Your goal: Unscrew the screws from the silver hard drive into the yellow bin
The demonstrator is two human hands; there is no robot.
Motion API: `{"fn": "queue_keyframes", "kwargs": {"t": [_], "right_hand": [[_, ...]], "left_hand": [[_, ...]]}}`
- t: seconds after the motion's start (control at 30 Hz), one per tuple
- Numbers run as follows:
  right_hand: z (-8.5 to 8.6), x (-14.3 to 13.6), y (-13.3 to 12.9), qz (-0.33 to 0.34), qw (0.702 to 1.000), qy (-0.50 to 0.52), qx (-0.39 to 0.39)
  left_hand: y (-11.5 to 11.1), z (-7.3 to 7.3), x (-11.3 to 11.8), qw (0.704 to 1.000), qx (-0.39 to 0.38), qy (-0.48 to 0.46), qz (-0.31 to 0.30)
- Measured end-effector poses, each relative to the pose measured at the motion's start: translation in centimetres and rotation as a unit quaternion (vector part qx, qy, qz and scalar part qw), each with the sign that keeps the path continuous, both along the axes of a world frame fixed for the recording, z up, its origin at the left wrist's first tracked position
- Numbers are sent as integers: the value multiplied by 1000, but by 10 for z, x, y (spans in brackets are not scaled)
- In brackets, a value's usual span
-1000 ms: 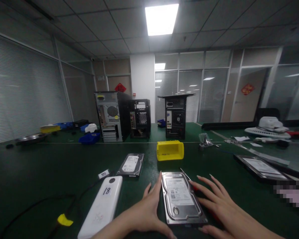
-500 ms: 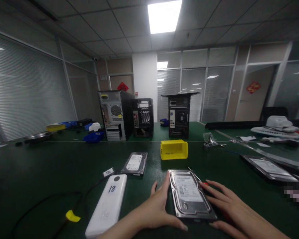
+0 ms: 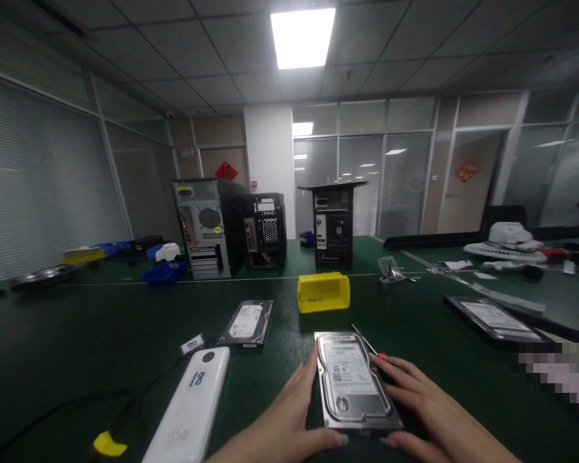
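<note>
A silver hard drive [image 3: 352, 379] with a white label lies face up on the green table in front of me. My left hand [image 3: 296, 415] holds its left side, fingers along the edge and thumb by the near left corner. From the other side my right hand [image 3: 422, 402] grips it, with fingertips on the right edge and thumb at the near right corner. Just beyond those fingers shows the thin shaft of a screwdriver [image 3: 361, 337]; its red handle is mostly hidden. A second hard drive [image 3: 247, 323] rests farther off to the left.
A white power bank [image 3: 188, 405] marked 18 lies at left with a cable. Beyond the drive is a yellow bin [image 3: 323, 294] on its side. Computer cases [image 3: 205, 225] stand at the back. Another hard drive [image 3: 492, 318] and a bag of screws [image 3: 390, 270] are at right.
The view has turned slightly right, so everything shifts left. Both hands have closed in on the hard drive, the right fingers now against its edge; the drive stays on the table.
</note>
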State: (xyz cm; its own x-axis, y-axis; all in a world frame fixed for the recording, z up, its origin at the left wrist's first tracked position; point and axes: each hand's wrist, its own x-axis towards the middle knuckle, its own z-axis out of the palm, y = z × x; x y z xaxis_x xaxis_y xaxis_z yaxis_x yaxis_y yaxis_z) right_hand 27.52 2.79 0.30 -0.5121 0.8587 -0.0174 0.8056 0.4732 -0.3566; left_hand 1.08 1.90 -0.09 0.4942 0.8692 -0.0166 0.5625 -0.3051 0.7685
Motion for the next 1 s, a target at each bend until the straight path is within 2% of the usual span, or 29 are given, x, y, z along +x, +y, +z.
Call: {"fn": "queue_keyframes", "kwargs": {"t": [0.33, 0.5, 0.57, 0.67, 0.77, 0.83, 0.9, 1.0], "right_hand": [[2, 6, -2, -4, 1000, -2, -1], [-7, 15, 1, 5, 999, 15, 36], [-4, 21, 9, -11, 999, 25, 45], [17, 27, 40, -66, 989, 58, 118], [43, 19, 89, -43, 981, 12, 189], [52, 3, 124, -49, 979, 4, 198], [51, -17, 153, -68, 976, 0, 208], [37, -46, 182, -102, 972, -5, 212]], "left_hand": [[5, -14, 1, 998, 39, 7, -45], [7, -18, 3, 999, 34, -4, -33], [7, -20, 3, 999, 29, -19, -19], [6, -23, 4, 999, 28, -37, -2], [5, -24, 5, 999, 31, -25, 14], [5, -24, 6, 999, 26, -9, 25], [6, -26, 6, 999, 26, -1, 34], [12, -33, 6, 998, 43, -2, 37]]}}
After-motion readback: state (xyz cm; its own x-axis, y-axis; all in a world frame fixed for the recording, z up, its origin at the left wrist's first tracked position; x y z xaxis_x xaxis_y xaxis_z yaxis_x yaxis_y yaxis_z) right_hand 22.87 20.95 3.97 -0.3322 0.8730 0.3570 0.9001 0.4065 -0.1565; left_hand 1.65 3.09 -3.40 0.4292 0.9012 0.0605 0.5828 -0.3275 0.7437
